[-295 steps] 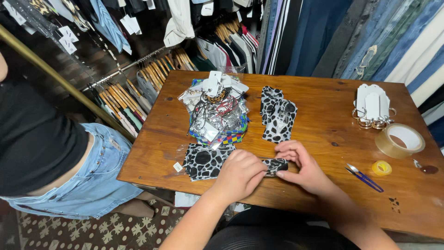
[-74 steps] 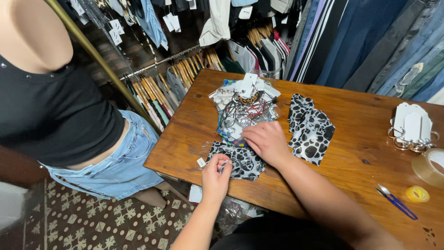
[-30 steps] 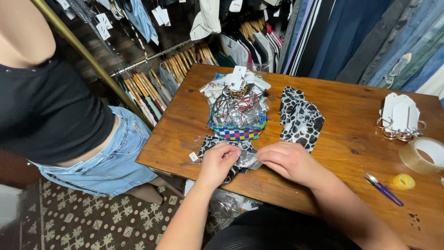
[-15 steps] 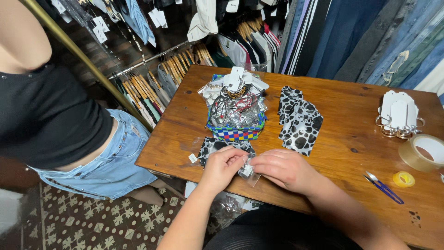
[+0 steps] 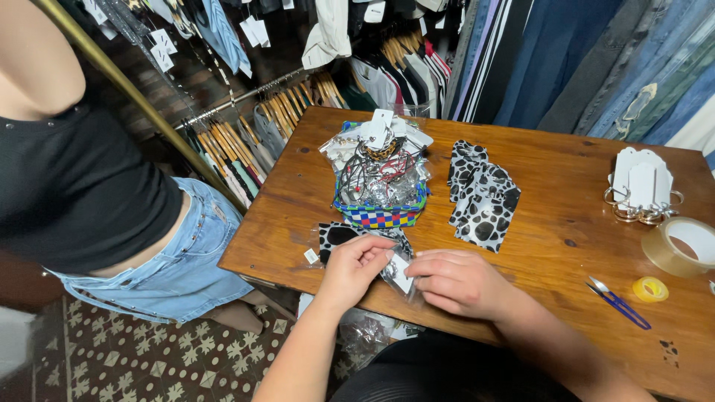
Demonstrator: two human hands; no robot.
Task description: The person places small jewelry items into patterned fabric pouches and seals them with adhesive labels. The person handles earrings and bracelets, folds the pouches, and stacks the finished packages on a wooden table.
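At the near edge of a wooden table [image 5: 566, 223], a left hand [image 5: 356, 266] and right hand [image 5: 460, 281] pinch a small white card [image 5: 401, 272] in crinkly clear plastic, over black-and-white spotted fabric [image 5: 339, 235]. Beyond sits a checkered basket [image 5: 380, 216] of bagged jewellery.

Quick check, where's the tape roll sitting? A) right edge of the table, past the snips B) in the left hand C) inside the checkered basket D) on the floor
A: the tape roll lies at the table's right edge, beyond the snips.
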